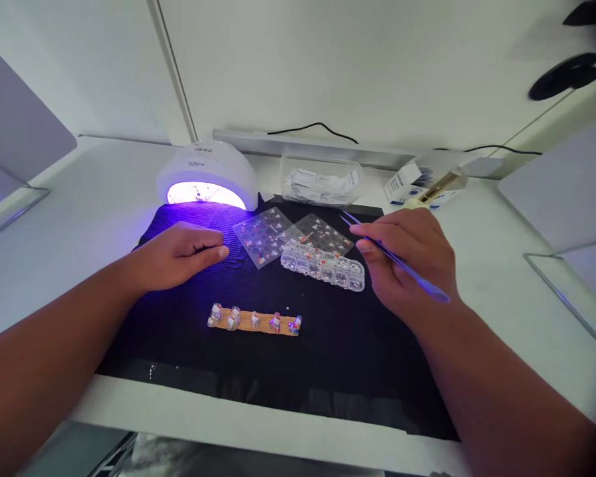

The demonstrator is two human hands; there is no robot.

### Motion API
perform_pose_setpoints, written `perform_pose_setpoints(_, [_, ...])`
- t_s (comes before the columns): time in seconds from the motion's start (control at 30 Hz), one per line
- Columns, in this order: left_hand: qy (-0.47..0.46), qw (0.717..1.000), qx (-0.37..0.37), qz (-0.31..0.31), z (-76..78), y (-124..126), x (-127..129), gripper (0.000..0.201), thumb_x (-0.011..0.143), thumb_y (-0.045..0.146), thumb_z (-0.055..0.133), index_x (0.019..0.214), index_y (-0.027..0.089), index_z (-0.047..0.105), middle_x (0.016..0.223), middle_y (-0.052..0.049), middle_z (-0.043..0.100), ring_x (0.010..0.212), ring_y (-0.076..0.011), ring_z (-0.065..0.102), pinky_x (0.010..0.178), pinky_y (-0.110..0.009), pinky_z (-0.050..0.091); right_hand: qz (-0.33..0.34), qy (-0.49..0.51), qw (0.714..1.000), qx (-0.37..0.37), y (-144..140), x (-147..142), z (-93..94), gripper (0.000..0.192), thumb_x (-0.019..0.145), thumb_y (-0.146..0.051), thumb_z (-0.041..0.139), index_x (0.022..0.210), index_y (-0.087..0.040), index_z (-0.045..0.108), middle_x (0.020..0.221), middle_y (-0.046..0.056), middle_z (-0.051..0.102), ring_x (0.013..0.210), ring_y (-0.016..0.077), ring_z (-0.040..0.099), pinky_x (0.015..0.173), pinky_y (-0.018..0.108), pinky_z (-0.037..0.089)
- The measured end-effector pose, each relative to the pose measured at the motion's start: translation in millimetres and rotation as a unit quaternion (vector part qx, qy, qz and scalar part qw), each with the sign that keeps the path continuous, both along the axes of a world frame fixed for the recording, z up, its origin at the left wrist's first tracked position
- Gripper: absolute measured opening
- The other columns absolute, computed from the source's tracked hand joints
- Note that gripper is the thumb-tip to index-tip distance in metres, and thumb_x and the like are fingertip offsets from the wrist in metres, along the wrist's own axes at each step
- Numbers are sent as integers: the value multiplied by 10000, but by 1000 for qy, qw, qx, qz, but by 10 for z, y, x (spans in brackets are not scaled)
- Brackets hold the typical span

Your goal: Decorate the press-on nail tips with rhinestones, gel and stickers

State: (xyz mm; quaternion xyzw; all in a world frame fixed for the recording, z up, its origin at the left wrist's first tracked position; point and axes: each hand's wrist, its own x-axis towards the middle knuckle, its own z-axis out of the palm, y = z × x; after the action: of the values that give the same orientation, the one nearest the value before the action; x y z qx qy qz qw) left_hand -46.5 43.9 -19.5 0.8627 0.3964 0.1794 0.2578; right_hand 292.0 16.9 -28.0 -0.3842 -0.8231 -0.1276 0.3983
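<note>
My right hand [412, 258] grips blue tweezers [402, 265] between thumb and fingers, their tips apart and pointing up and left. Below those tips lies a clear compartment case [322, 268] of small rhinestones. My left hand [181, 255], loosely closed with nothing visible in it, is over the black mat in front of the lit UV nail lamp [206, 172]. Two transparent sticker sheets [263, 238] overlap between my hands, partly under the case. Nearer to me, a wooden strip [246, 320] carries several decorated press-on nails, and a tiny gem [287, 308] lies beside it.
The black mat [338, 364] covers the middle of the white table [258, 407]. At the back stand a clear plastic bin [322, 182] of paper packets and an open white box [404, 182]. A black cable [318, 124] runs along the wall behind them.
</note>
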Motion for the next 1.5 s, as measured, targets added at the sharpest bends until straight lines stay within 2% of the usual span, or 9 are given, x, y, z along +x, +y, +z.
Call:
perform_pose_setpoints(0.1, [8, 1000, 18, -20, 24, 0, 3, 396, 960, 302, 452, 606, 194, 310, 558, 55, 279, 511, -89, 294, 503, -253, 283, -3, -11, 1000, -1, 17, 10, -16, 167, 914, -179, 592, 1047, -247, 667, 845, 48, 643, 800, 226, 573, 752, 403, 470])
perform_pose_setpoints(0.27, [27, 999, 26, -30, 43, -15, 7, 386, 953, 320, 459, 606, 189, 352, 549, 50, 327, 516, -90, 317, 504, -252, 298, -73, -51, 996, 13, 64, 35, -53, 214, 907, -140, 553, 1061, -239, 664, 883, 75, 633, 847, 266, 561, 765, 435, 487])
perform_pose_setpoints(0.47, [37, 999, 25, -22, 46, -25, 19, 323, 926, 343, 485, 644, 185, 504, 552, 37, 443, 526, -101, 397, 528, -257, 325, -124, -108, 986, -13, 101, 53, -120, 271, 864, -92, 533, 1056, -192, 697, 893, 119, 603, 898, 308, 528, 779, 469, 501])
perform_pose_setpoints(0.63, [39, 998, 44, -17, 24, -4, 3, 303, 929, 357, 495, 688, 180, 548, 590, 31, 507, 538, -101, 441, 551, -258, 339, -164, -95, 982, 18, 98, 11, -149, 233, 859, -116, 549, 989, -204, 721, 1084, 150, 620, 1018, 351, 533, 852, 522, 476])
perform_pose_setpoints(0.8, [42, 997, 65, -12, 29, -4, -11, 272, 929, 345, 498, 741, 175, 596, 633, 23, 565, 577, -107, 487, 576, -254, 356, -134, -81, 988, -3, 60, -4, -87, 306, 866, -78, 540, 1043, -268, 701, 1018, 81, 703, 1052, 337, 582, 925, 531, 401])
perform_pose_setpoints(0.97, [55, 997, 61, -6, 31, 4, -19, 286, 924, 366, 490, 754, 174, 618, 652, 14, 588, 592, -115, 504, 587, -258, 353, -63, -86, 994, 33, 47, 9, -38, 358, 866, -56, 516, 1155, -183, 686, 893, 94, 736, 930, 301, 607, 847, 470, 476])
perform_pose_setpoints(1.1, [60, 997, 58, 6, 14, 17, -36, 289, 920, 385, 492, 767, 180, 627, 649, 16, 590, 585, -114, 497, 575, -255, 341, -55, -92, 994, 15, 58, 31, -67, 365, 894, -87, 505, 1200, -199, 671, 886, 83, 749, 897, 285, 641, 846, 471, 486])
perform_pose_setpoints(1.33, [69, 996, 48, 12, -25, 42, -69, 274, 916, 388, 503, 785, 186, 633, 649, 27, 591, 588, -113, 503, 589, -256, 345, -63, -107, 992, 20, 40, 39, -25, 228, 886, -95, 527, 1025, -195, 678, 846, 80, 757, 814, 261, 665, 785, 435, 498])
perform_pose_setpoints(1.5, [73, 996, 45, 4, -29, 52, -60, 275, 917, 384, 503, 793, 180, 640, 657, 23, 605, 578, -109, 500, 590, -262, 342, -75, -140, 987, -27, 62, 36, -69, 267, 819, -66, 521, 981, -195, 690, 728, 56, 728, 755, 263, 615, 725, 420, 444])
